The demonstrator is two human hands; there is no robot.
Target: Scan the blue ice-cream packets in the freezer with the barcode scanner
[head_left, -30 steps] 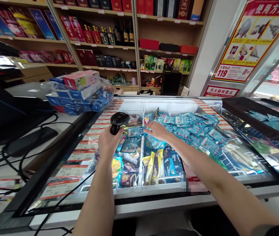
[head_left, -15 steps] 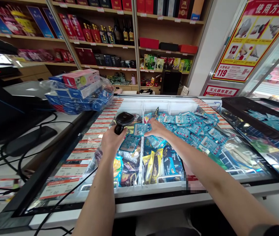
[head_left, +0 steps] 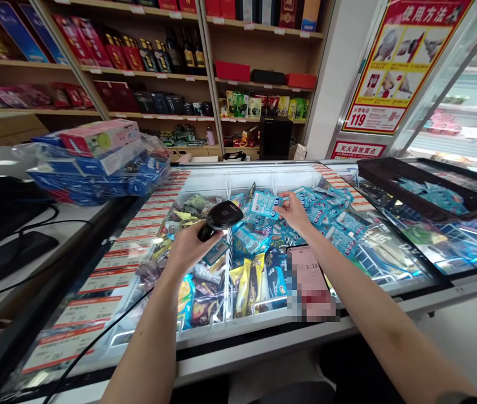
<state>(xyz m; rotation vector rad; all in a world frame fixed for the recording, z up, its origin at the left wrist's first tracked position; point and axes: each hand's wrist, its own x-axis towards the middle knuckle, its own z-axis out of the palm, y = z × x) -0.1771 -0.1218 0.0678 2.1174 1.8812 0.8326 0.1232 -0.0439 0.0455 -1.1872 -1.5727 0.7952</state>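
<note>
My left hand (head_left: pixel 192 247) is wrapped round the handle of a black barcode scanner (head_left: pixel 223 216), whose head points right. A thin black cable runs from below that hand toward the lower left. Between the fingers of my right hand (head_left: pixel 292 212) is a small blue packet (head_left: pixel 264 203) with a white label, held up by its right end beside the scanner head. Many similar blue packets (head_left: pixel 322 216) lie in a loose heap on the glass top of the freezer (head_left: pixel 205 350), under and to the right of my right hand. Another blue packet (head_left: pixel 216 251) lies below the scanner.
A phone (head_left: pixel 312 275) lies on the glass near the front edge. At the right stands a dark tray (head_left: pixel 384 182) with more blue packets. Plastic-wrapped boxes (head_left: pixel 108 163) sit at the left, near cables. Shelves (head_left: pixel 137 76) of goods line the back.
My right hand has moved right and lifted the blue packet away from the left hand. The scanner has turned and shifted slightly right. The camera view has swung right.
</note>
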